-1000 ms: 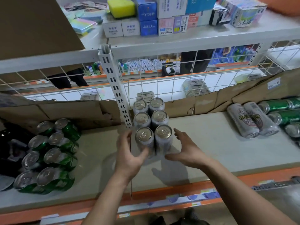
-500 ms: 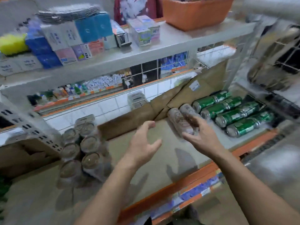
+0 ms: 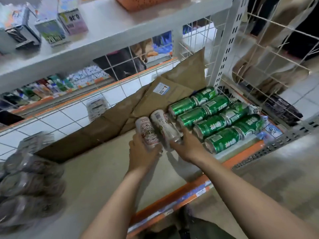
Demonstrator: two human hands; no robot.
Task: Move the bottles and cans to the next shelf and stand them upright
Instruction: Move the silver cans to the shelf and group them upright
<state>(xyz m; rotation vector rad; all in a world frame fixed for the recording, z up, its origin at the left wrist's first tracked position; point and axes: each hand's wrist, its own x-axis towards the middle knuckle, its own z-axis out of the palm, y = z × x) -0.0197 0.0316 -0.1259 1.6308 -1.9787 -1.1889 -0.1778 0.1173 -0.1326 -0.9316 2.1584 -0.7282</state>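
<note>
Two white cans lie side by side on the beige shelf board (image 3: 103, 169). My left hand (image 3: 143, 152) grips the near end of the left white can (image 3: 145, 130). My right hand (image 3: 188, 145) grips the near end of the right white can (image 3: 164, 123). To their right, several green cans (image 3: 215, 121) lie on their sides in rows at the shelf's right end. At the far left, a blurred group of upright silver cans (image 3: 29, 183) stands on the same board.
Brown cardboard (image 3: 172, 94) leans against the white wire back panel. A white upright post (image 3: 226, 42) closes the shelf's right end. The shelf above (image 3: 120, 31) carries small boxes and an orange basket. An orange rail (image 3: 181, 192) runs along the front edge.
My view swung right, away from the upright silver cans. Both hands left those cans, travelled right across the board and closed round the two lying white cans.
</note>
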